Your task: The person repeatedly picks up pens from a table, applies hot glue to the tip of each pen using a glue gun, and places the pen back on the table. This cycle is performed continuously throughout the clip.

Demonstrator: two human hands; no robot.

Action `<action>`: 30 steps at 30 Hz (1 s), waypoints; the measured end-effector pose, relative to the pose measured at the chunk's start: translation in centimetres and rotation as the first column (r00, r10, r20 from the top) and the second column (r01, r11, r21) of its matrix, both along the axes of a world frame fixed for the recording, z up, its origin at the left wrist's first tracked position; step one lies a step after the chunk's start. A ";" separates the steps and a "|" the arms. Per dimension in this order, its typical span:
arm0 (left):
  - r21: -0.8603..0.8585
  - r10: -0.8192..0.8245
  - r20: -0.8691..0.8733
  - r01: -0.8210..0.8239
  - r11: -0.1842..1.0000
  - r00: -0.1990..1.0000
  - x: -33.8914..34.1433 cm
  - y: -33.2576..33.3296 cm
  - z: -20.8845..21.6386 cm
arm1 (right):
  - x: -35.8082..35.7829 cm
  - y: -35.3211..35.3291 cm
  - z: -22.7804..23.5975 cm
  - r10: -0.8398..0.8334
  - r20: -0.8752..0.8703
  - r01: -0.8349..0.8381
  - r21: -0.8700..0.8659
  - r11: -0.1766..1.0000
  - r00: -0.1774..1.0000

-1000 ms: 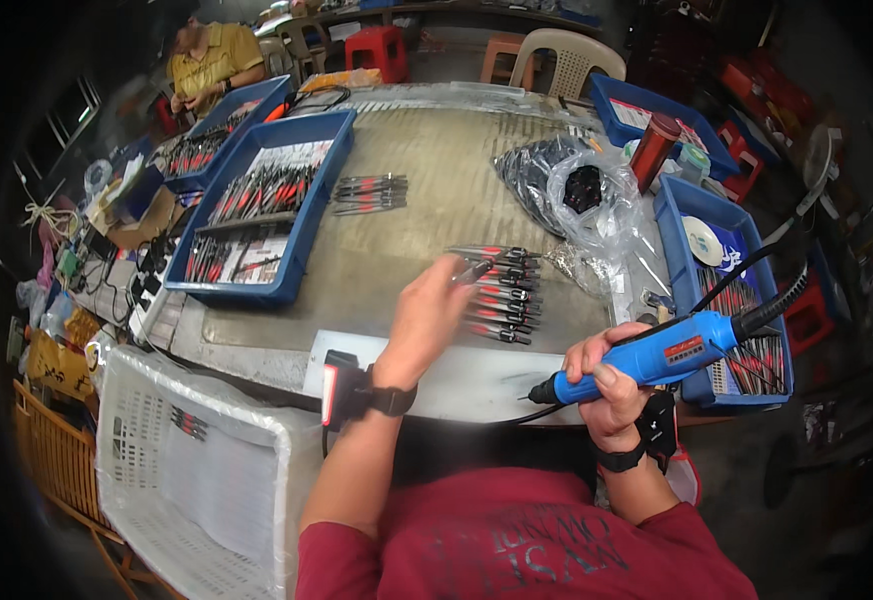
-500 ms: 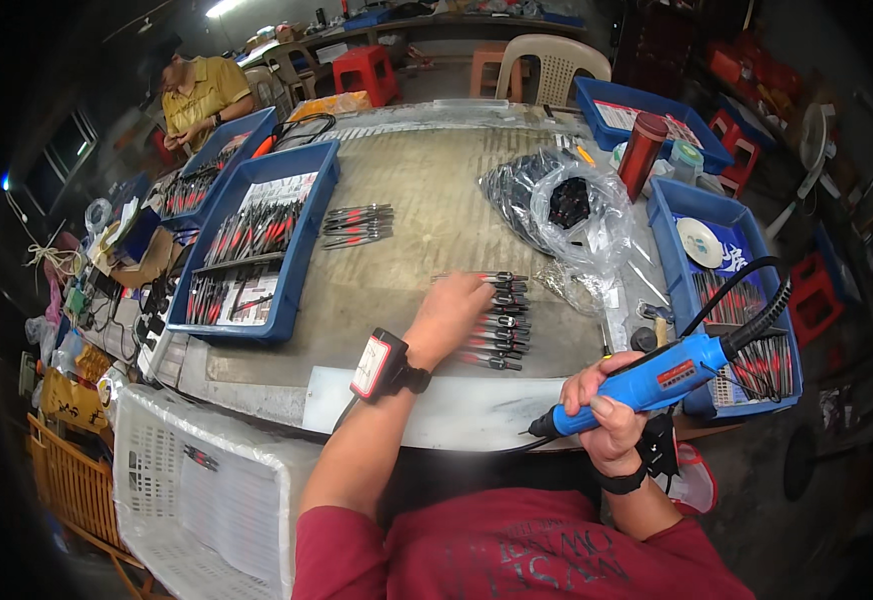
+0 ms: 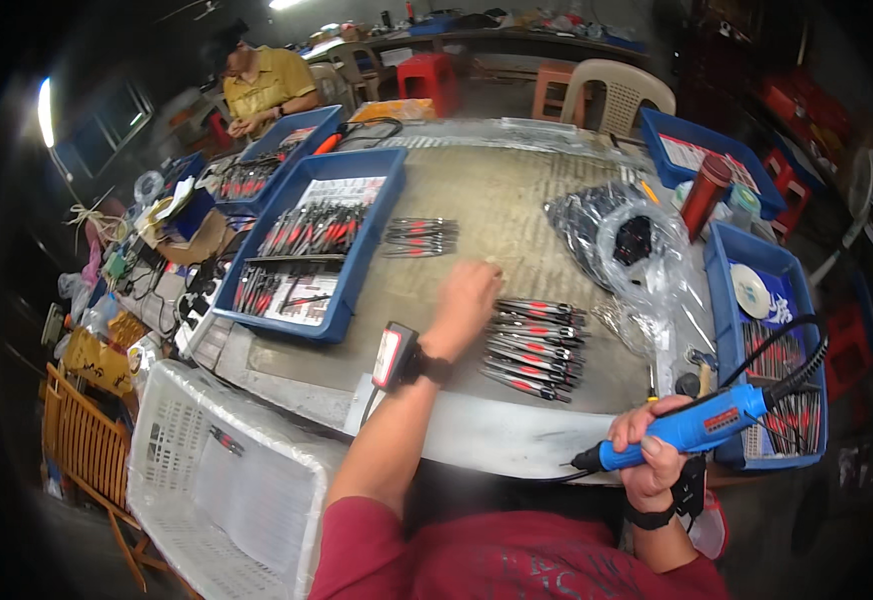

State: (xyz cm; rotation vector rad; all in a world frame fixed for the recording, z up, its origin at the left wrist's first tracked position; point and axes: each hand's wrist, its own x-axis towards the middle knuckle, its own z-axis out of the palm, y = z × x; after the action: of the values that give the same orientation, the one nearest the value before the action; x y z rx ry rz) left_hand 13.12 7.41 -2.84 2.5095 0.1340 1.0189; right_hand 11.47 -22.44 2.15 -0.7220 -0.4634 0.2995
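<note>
My right hand [image 3: 647, 462] grips a blue electric screwdriver [image 3: 692, 428], its dark tip pointing left over the table's near edge. My left hand [image 3: 465, 303] is over the table, just left of a row of slim black-and-red pen-like tools [image 3: 532, 350]. Its fingers are smeared by motion, so whether they hold anything is unclear. A smaller group of the same pen-like tools [image 3: 422, 237] lies farther off, beside a blue tray [image 3: 342, 290] with many more in it.
Clear plastic bags [image 3: 622, 245] with dark contents lie at right, near a red cylinder [image 3: 705, 197]. Another blue tray [image 3: 722, 330] stands at far right. A white plastic crate [image 3: 167, 480] is at lower left. Across the table, a person in a yellow shirt [image 3: 272, 88] sits at far left.
The view has turned, shifting the scene rightward. My left hand has moved off the far end of the row to its left side. My right hand keeps hold of the electric screwdriver.
</note>
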 end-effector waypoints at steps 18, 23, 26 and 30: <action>0.317 0.510 -0.342 -0.414 0.853 0.789 0.5 11.4 -4.0 | 0.9 1.1 0.1 -0.021 -0.026 0.018 -0.125 0.992 0.999; 0.310 0.542 -0.341 -0.452 0.836 0.768 -0.1 9.2 -3.1 | 0.7 1.4 0.1 -0.047 -0.015 0.044 -0.134 0.990 0.999; 0.050 0.432 -0.309 -0.439 0.897 0.847 -0.5 6.3 -1.5 | 0.6 1.3 0.0 -0.026 -0.023 0.024 -0.086 0.996 0.999; -0.212 0.329 -0.264 -0.387 0.897 0.907 -1.8 0.8 0.8 | 0.4 1.0 -0.4 -0.005 -0.011 0.005 -0.046 0.999 1.000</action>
State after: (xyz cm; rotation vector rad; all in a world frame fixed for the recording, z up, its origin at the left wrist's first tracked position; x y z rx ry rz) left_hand 11.33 8.22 -2.04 2.3914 0.7771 0.7831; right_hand 11.91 -21.44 1.75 -0.7661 -0.4449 0.3105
